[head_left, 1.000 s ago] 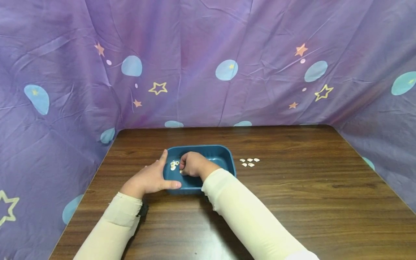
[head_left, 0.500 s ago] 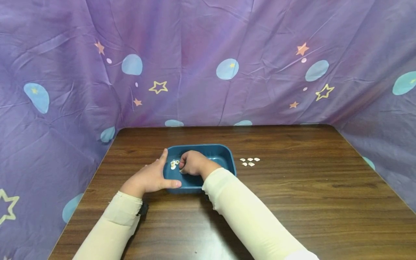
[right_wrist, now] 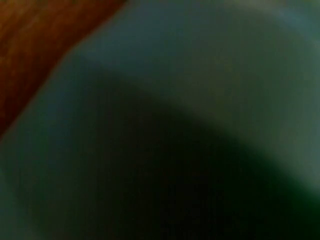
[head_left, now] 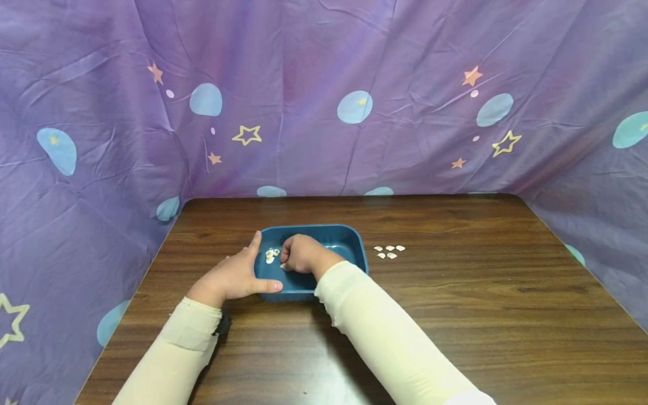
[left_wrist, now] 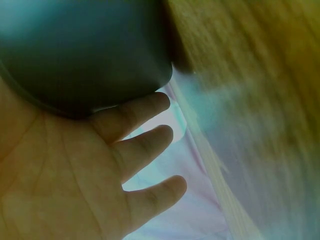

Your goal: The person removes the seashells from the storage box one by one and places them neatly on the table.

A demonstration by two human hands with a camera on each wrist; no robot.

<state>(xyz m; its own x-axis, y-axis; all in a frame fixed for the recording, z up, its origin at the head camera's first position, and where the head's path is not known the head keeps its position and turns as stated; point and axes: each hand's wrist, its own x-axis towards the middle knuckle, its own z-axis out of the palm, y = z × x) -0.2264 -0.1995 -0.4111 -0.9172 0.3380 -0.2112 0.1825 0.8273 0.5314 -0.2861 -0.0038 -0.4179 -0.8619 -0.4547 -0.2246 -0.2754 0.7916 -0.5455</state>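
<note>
Head view: pale piece (head_left: 283,266), lower centre of frame, inside tub (head_left: 302,286), pinched at the fingertips of the curled right grip (head_left: 305,256); left grip (head_left: 233,277) spread against the tub's left end, fingers straight. Also listed: clustered pieces (head_left: 270,255) at left inside tub, five loose pieces (head_left: 390,248) on counter (head_left: 481,281), right of tub. Handling, judged: pieces light, stiff, possibly brittle, best pinched by opposite edges; tub light, rigid, steadied by its walls.
</note>
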